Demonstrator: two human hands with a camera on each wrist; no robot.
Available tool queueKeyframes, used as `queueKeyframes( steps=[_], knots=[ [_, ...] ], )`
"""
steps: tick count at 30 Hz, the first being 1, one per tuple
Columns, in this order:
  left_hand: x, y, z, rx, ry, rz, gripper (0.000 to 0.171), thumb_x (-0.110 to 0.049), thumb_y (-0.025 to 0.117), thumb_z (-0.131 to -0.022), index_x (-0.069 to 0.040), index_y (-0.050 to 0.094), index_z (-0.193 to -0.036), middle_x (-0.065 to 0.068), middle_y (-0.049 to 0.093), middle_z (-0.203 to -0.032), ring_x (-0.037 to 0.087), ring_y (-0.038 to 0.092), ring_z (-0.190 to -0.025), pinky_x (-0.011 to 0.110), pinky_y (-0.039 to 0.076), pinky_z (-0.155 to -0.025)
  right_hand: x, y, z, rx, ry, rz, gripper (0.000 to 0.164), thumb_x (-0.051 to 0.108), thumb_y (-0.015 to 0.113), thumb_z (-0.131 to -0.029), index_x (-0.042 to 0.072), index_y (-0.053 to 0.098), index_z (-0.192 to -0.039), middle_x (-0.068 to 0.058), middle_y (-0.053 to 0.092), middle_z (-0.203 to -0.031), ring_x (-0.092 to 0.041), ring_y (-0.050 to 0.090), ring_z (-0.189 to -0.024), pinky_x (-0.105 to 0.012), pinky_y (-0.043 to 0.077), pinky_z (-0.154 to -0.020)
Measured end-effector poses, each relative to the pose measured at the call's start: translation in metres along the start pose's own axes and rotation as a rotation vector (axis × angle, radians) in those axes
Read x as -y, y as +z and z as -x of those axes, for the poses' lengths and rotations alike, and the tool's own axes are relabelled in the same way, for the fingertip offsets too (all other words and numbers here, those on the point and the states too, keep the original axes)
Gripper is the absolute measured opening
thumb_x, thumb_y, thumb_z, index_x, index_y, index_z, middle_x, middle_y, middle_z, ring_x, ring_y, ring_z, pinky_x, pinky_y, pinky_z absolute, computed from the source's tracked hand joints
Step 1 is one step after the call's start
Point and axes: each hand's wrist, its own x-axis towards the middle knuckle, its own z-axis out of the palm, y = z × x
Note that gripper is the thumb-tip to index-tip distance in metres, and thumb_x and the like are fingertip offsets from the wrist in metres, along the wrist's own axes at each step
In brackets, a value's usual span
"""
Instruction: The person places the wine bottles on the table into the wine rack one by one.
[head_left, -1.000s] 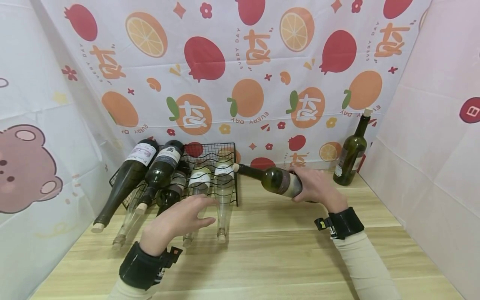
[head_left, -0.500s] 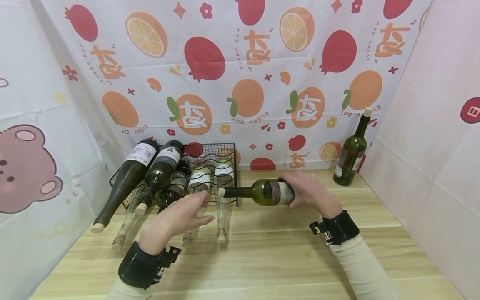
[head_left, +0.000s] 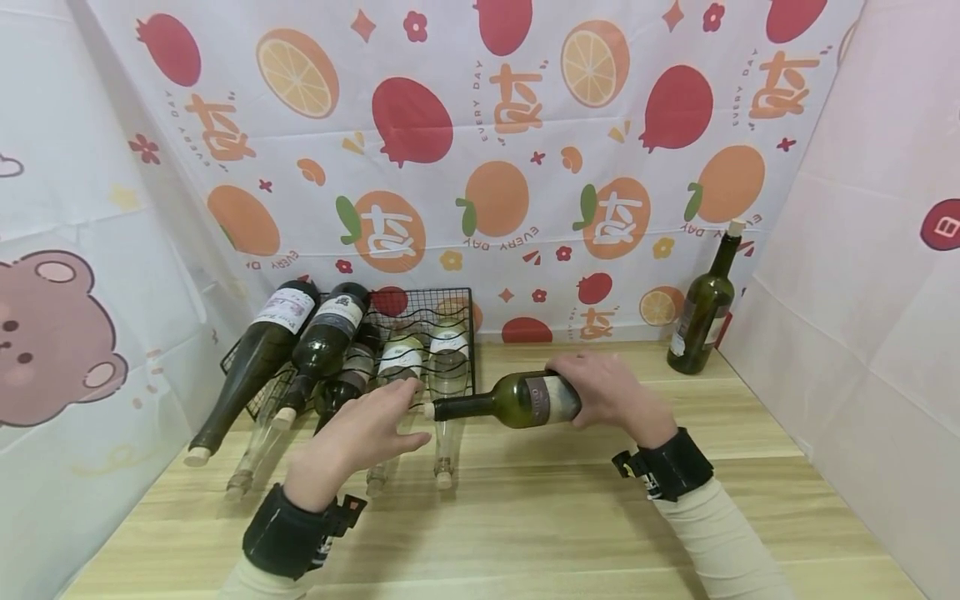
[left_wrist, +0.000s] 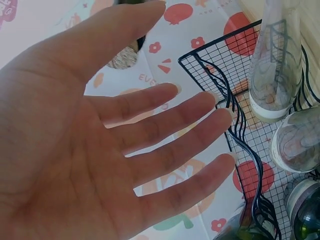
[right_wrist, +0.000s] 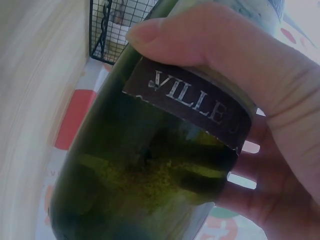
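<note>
My right hand (head_left: 611, 398) grips a green wine bottle (head_left: 517, 400) round its lower body. The bottle lies level, its corked neck pointing left toward my left hand. In the right wrist view the thumb (right_wrist: 175, 37) crosses the dark label and the fingers curl behind the glass. My left hand (head_left: 363, 437) hovers over the front of the wire wine rack (head_left: 471, 333), fingers spread and palm turned toward the bottle's cork. Two clear bottles lie in the rack near it, including the rightmost clear bottle (head_left: 448, 375). The left wrist view shows the left palm (left_wrist: 75, 165) holding nothing.
Dark corked bottles, such as the leftmost dark bottle (head_left: 258, 358), lie stacked in the rack with necks toward me. A green bottle (head_left: 701, 308) stands upright at the back right. A fruit-print cloth (head_left: 510, 275) hangs behind the wooden table (head_left: 540, 517).
My right hand has brought the bottle left and toward me, turning its neck from slanting up to nearly level, the cork now by my left fingers. My left hand has barely moved.
</note>
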Motion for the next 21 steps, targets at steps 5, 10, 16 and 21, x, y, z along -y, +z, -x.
queueKeyframes(
  steps=[5,10,16,21],
  knots=[
    [-0.003,0.002,-0.001,-0.004,0.01,-0.011,0.067,-0.039,0.078,-0.091,-0.001,0.055,-0.141,0.025,0.059,-0.144,0.044,0.059,-0.13,0.061,0.05,-0.103,0.009,0.0,-0.001,0.042,-0.002,0.019,0.082,0.031,0.102,-0.053,0.018,0.063,-0.124,-0.002,0.075,-0.114,-0.023,0.067,-0.094,-0.04,0.055,-0.072],
    [-0.006,0.007,-0.003,-0.003,0.03,-0.032,0.062,-0.037,0.08,-0.089,-0.002,0.06,-0.136,0.02,0.066,-0.133,0.039,0.066,-0.118,0.057,0.056,-0.095,0.016,0.001,-0.002,0.066,-0.012,0.037,0.083,0.031,0.102,-0.054,0.017,0.063,-0.126,-0.003,0.075,-0.115,-0.025,0.065,-0.097,-0.043,0.056,-0.072],
    [-0.012,0.012,-0.005,-0.023,0.066,-0.048,0.05,-0.036,0.083,-0.086,-0.009,0.066,-0.123,0.007,0.072,-0.11,0.025,0.07,-0.091,0.044,0.057,-0.07,0.023,0.002,-0.002,0.059,-0.041,0.05,0.083,0.032,0.102,-0.055,0.015,0.064,-0.126,-0.005,0.075,-0.115,-0.026,0.065,-0.096,-0.043,0.057,-0.072],
    [-0.015,0.016,-0.005,-0.038,0.079,-0.074,0.049,-0.038,0.085,-0.084,-0.012,0.068,-0.122,0.006,0.073,-0.117,0.028,0.072,-0.097,0.044,0.057,-0.069,0.029,0.002,-0.002,0.077,-0.043,0.056,0.084,0.035,0.102,-0.056,0.016,0.064,-0.128,-0.004,0.075,-0.114,-0.024,0.064,-0.095,-0.043,0.056,-0.071]
  ],
)
